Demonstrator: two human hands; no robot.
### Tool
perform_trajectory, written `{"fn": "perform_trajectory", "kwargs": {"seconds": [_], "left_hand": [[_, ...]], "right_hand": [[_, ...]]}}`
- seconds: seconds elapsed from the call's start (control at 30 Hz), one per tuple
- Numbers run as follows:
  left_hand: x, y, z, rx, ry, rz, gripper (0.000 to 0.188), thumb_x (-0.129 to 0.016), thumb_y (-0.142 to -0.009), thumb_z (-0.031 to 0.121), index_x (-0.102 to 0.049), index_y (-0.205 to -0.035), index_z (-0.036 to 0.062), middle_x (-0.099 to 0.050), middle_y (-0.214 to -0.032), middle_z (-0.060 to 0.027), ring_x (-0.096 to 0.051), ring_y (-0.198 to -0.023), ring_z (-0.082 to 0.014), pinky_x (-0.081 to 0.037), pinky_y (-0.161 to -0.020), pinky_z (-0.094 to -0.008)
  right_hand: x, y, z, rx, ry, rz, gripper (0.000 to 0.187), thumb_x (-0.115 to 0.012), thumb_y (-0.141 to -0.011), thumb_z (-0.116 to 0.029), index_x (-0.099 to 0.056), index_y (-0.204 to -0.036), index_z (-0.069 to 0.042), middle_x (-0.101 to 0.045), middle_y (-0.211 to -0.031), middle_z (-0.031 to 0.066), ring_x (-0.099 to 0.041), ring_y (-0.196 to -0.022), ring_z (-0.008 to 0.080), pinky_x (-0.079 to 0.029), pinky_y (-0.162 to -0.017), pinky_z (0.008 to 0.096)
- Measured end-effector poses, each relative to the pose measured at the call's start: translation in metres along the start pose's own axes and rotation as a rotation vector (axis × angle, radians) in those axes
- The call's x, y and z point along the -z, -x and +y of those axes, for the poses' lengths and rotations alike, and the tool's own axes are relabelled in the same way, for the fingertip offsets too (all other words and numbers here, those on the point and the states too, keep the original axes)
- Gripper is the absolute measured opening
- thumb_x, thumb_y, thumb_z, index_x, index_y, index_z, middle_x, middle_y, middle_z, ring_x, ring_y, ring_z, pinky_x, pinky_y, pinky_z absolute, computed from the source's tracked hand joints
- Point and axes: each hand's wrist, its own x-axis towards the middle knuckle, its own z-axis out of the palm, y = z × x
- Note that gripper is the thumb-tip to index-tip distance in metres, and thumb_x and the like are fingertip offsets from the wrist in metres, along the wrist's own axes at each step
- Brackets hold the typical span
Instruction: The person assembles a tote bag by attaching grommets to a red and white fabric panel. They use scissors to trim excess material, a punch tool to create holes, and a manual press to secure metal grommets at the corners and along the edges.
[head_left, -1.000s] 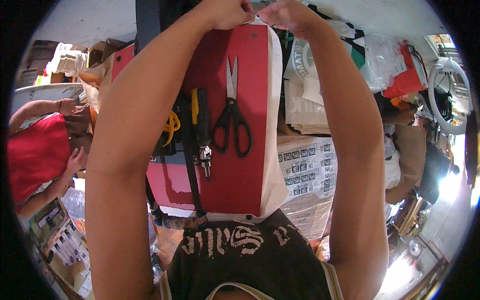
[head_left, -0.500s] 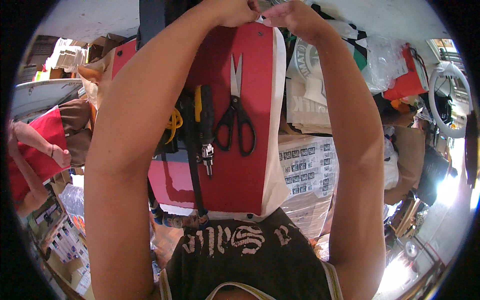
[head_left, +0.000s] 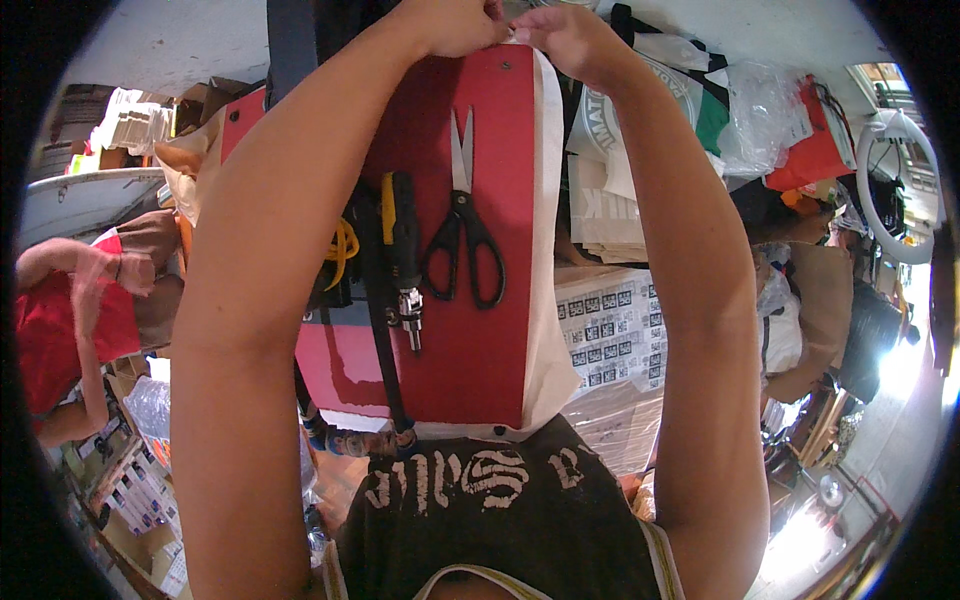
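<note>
Across my front lies a red board (head_left: 500,370), with white cloth (head_left: 545,250) showing along its right edge. At the board's far right corner, my left hand (head_left: 465,25) is closed, fingers curled at the cloth and partly cut off by the view's top. My right hand (head_left: 575,40) meets it there, thumb and finger pinched on the cloth's corner. Black-handled scissors (head_left: 462,210) rest on the board, blades pointing away and slightly apart. Left of them lies a black and yellow screwdriver (head_left: 402,240) with a metal tip, beside a black strap (head_left: 378,300).
Yellow cord (head_left: 344,250) is bunched under my left forearm. Right of the board are printed cloth bags (head_left: 605,215) and a plastic-wrapped stack (head_left: 610,330). Farther right lie clear plastic (head_left: 765,120) and a red bag (head_left: 815,150). At far left sits another person in red (head_left: 50,310).
The board's far end has shifted slightly left with the scissors and screwdriver. Both my hands have moved slightly left, still at the corner. The other person's arms have moved.
</note>
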Motion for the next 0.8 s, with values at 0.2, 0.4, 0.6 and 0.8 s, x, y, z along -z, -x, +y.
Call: {"fn": "perform_trajectory", "kwargs": {"seconds": [0.2,0.4,0.6,0.8], "left_hand": [[0.008,0.004,0.011,0.075,0.103,-0.129,0.027,-0.073,-0.079,0.024,-0.074,-0.088,-0.0012,-0.069,-0.085,-0.0258,-0.07,-0.075,-0.0375,-0.054,-0.072,-0.0438],[0.01,0.005,0.01,0.018,0.109,-0.081,0.022,-0.072,-0.079,0.021,-0.076,-0.091,0.0023,-0.07,-0.084,-0.0246,-0.071,-0.076,-0.033,-0.054,-0.072,-0.0428],[0.012,0.005,0.004,-0.033,0.136,-0.158,0.022,-0.072,-0.075,0.017,-0.076,-0.092,0.0026,-0.073,-0.086,-0.0214,-0.071,-0.076,-0.0302,-0.054,-0.073,-0.0416],[0.015,0.005,0.003,-0.009,0.07,-0.278,0.02,-0.074,-0.073,0.016,-0.076,-0.088,0.0027,-0.073,-0.083,-0.0197,-0.069,-0.073,-0.0306,-0.054,-0.071,-0.0411]], "right_hand": [[-0.008,0.006,0.01,0.045,0.014,0.117,0.028,-0.063,-0.089,-0.021,-0.073,-0.101,0.003,-0.073,-0.095,0.0227,-0.071,-0.091,0.0269,-0.054,-0.083,0.0379],[-0.008,0.016,-0.012,-0.148,-0.053,0.132,0.025,-0.064,-0.089,-0.018,-0.074,-0.101,0.001,-0.073,-0.096,0.0241,-0.071,-0.091,0.0349,-0.054,-0.081,0.0413],[-0.023,0.021,-0.004,0.122,0.182,0.286,0.019,-0.063,-0.082,-0.01,-0.075,-0.095,-0.003,-0.071,-0.087,0.0202,-0.068,-0.083,0.0403,-0.054,-0.076,0.046],[-0.016,0.022,-0.022,0.285,0.407,0.188,0.021,-0.06,-0.077,-0.005,-0.076,-0.09,-0.009,-0.069,-0.085,0.0162,-0.065,-0.085,0.038,-0.053,-0.076,0.0475]]}}
